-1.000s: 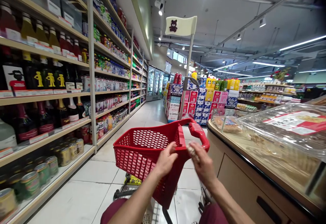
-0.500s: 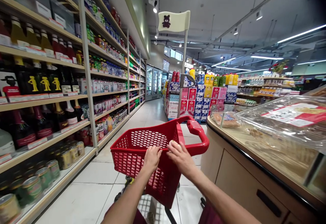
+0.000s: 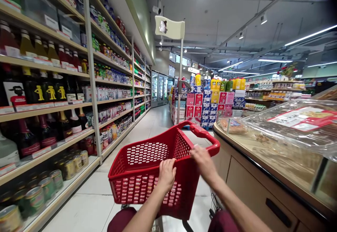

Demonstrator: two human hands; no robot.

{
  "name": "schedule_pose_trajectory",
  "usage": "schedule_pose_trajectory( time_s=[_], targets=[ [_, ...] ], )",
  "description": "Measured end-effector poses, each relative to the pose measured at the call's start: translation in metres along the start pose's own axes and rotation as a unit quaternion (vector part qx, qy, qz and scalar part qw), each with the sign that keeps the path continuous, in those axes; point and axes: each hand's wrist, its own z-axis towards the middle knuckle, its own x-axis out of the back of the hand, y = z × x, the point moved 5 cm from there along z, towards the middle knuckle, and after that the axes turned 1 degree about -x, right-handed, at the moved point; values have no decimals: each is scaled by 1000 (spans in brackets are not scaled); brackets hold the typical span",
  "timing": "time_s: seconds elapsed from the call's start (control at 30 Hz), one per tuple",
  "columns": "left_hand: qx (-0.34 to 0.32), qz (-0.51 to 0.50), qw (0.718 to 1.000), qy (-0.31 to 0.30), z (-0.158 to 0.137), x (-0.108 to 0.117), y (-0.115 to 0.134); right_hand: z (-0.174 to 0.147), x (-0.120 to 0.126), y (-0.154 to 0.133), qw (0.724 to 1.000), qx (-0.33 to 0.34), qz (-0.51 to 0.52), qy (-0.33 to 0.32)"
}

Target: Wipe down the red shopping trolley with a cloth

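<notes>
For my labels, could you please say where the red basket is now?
In the head view, the red basket is at lower centre, the left hand on its rim, between shelves at left and a counter at right.

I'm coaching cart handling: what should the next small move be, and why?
Probably slide the right hand further onto the red cart handle: it is at the handle's near end, while the left hand lies on the near rim of the basket, which is turned sideways beside the display counter.
</notes>
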Motion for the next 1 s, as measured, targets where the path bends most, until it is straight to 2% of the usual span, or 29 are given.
schedule_pose_trajectory(
  time_s=[0.07, 0.1, 0.13, 0.17, 0.27, 0.3, 0.33, 0.4, 0.47, 0.53, 0.6, 0.7, 0.73, 0.83, 0.9, 1.0],
  targets=[
    [1, -12, 1000, 7, -1, -2, 0, -2, 18, 36, 993, -101, -19, 56],
    [7, -15, 1000, 9, -1, -3, -1, -4, 24, 46, 989, -129, -14, 77],
    [13, -17, 1000, 9, -2, -3, -2, -6, 26, 47, 989, -127, -2, 81],
    [18, -19, 1000, 6, -2, -3, -3, -7, 23, 40, 993, -92, 19, 69],
    [20, -24, 999, -8, -3, -3, -7, -8, 6, 0, 993, 94, 71, 3],
    [17, -25, 999, -11, -4, -3, -9, -7, 5, -5, 990, 121, 74, 9],
    [14, -26, 999, -13, -5, -2, -10, -5, 7, -4, 990, 116, 68, 36],
    [8, -28, 1000, -12, -7, -1, -12, -4, 17, 13, 991, 42, 49, 120],
    [3, -31, 999, -9, -10, 0, -13, -15, 22, 25, 984, -12, 49, 170],
    [1, -33, 999, -6, -12, 2, -13, -38, 15, 18, 985, 3, 76, 155],
    [2, -32, 999, -5, -14, 3, -13, -62, 4, 0, 988, 39, 100, 111],
    [3, -25, 1000, -5, -14, 3, -15, -70, 3, -14, 986, 87, 121, 69],
    [2, -21, 1000, -4, -13, 3, -16, -64, 9, -10, 986, 83, 124, 81],
    [-7, -12, 1000, 0, -11, 4, -17, -45, 28, 10, 981, 14, 110, 158],
    [-12, -9, 1000, 3, -11, 5, -18, -50, 24, 8, 980, 10, 111, 163],
    [-9, -6, 1000, 0, -11, 5, -20, -77, 1, -25, 979, 115, 149, 80]
  ],
)
